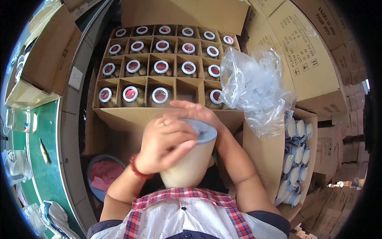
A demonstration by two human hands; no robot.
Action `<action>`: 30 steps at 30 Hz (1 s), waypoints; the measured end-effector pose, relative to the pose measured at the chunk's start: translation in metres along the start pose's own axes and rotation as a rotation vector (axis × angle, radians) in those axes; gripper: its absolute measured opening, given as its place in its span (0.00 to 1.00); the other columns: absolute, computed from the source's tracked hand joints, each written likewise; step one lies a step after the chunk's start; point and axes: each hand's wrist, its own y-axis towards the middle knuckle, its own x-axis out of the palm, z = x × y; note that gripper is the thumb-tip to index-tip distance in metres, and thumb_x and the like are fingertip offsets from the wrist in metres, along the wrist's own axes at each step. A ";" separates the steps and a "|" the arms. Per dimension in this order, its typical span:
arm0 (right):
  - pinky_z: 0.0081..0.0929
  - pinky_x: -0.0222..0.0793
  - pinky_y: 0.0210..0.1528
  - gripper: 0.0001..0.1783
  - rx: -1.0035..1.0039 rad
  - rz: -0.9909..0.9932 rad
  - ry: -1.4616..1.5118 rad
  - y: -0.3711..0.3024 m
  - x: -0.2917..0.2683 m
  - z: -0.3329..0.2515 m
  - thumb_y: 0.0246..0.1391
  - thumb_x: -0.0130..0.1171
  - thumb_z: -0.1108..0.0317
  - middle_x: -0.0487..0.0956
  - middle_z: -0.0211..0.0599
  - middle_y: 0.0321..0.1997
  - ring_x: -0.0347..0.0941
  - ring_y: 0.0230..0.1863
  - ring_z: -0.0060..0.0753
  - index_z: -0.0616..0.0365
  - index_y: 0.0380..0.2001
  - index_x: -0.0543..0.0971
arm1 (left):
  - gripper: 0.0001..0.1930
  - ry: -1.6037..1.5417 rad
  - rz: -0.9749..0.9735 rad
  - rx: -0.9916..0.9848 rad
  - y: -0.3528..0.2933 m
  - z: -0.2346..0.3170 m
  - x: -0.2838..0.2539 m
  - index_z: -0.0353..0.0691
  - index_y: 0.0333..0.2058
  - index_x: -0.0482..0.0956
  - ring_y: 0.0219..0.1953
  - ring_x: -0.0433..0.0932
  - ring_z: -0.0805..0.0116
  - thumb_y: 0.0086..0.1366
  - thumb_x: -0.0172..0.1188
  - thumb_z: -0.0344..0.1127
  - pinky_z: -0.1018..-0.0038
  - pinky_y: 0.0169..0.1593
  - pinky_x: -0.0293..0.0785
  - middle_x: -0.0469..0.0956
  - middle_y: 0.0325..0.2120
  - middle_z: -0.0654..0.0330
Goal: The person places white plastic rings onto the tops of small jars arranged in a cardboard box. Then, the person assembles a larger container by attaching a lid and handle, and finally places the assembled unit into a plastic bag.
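A cream flask body (pixel 187 169) with a grey-blue round end piece (pixel 205 133) stands tilted in front of my chest, its lower end against my apron. My left hand (pixel 169 139), with a red bracelet at the wrist, lies around its left side, thumb across the front and fingers reaching the grey-blue end. Beyond the flask, my right hand (pixel 197 113) stretches its fingers toward the left, slightly blurred; that forearm runs along the flask's right side. Whether the right palm touches the flask is hidden.
A divided carton (pixel 169 113) ahead holds several glass flask liners (pixel 160 95) with white rings. Clear plastic bags (pixel 254 83) drape over its right corner. At right, a box (pixel 310 175) contains grey-blue handled parts. A tub with pink cloth (pixel 105 173) and a green table (pixel 47 175) are at left.
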 end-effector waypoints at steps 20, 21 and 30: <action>0.34 0.53 0.66 0.34 -0.013 0.257 -0.505 -0.023 0.031 -0.007 0.64 0.41 0.49 0.65 0.53 0.62 0.62 0.64 0.41 0.68 0.61 0.61 | 0.15 -0.623 0.032 0.022 -0.031 -0.067 -0.010 0.39 0.28 0.86 0.48 0.73 0.56 0.57 0.58 0.44 0.51 0.66 0.44 0.83 0.29 0.57; 0.31 0.54 0.65 0.32 -0.009 0.264 -0.604 -0.026 0.038 -0.009 0.66 0.39 0.51 0.67 0.47 0.61 0.63 0.62 0.36 0.70 0.59 0.65 | 0.15 -0.694 -0.003 0.009 -0.032 -0.070 -0.014 0.38 0.28 0.85 0.48 0.73 0.55 0.58 0.58 0.44 0.50 0.66 0.43 0.83 0.29 0.56; 0.33 0.58 0.63 0.20 0.130 0.132 -0.497 -0.026 0.015 -0.032 0.55 0.53 0.66 0.73 0.46 0.57 0.66 0.61 0.39 0.68 0.47 0.77 | 0.19 -0.291 0.030 0.031 -0.009 -0.020 -0.004 0.31 0.47 0.76 0.53 0.70 0.53 0.65 0.54 0.41 0.59 0.60 0.59 0.75 0.48 0.48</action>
